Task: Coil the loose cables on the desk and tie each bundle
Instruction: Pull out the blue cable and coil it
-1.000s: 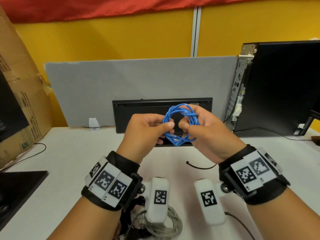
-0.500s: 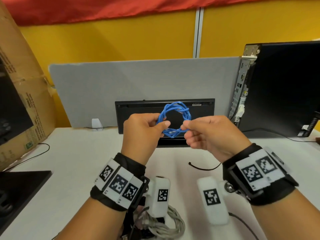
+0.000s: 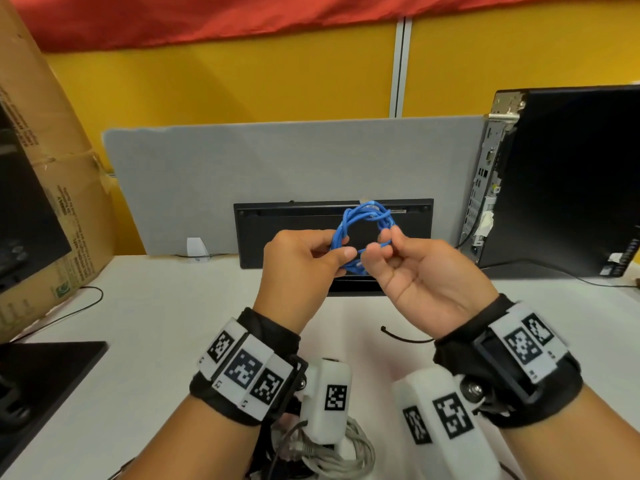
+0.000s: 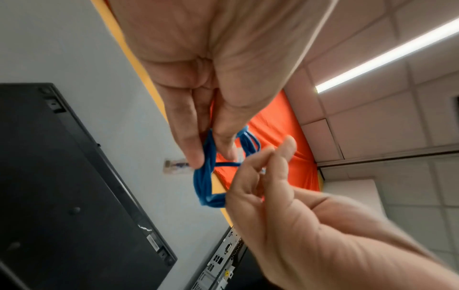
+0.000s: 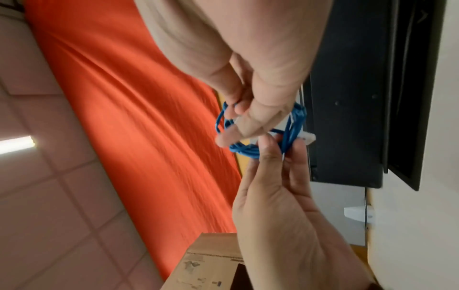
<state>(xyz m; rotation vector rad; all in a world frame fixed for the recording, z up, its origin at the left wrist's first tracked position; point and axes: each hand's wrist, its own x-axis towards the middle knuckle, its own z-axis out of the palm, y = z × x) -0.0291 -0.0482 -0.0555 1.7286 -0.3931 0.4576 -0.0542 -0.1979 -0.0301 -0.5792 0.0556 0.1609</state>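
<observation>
A blue network cable, wound into a small twisted ring, is held up in the air in front of the keyboard. My left hand pinches the ring's left side between thumb and fingers. My right hand, palm turned up, pinches the ring's right side with curled fingers. The left wrist view shows the blue cable with a clear plug sticking out beside my left fingertips. In the right wrist view the blue cable sits under my right thumb, and a clear plug pokes out to the right.
A bundle of grey cable lies on the white desk under my wrists. A short black tie lies near my right wrist. A black keyboard leans on the grey divider. A PC tower stands right, a cardboard box left.
My right hand has turned palm up and shifted its hold from over the ring to its right side. The left hand keeps its pinch. The ring stays raised.
</observation>
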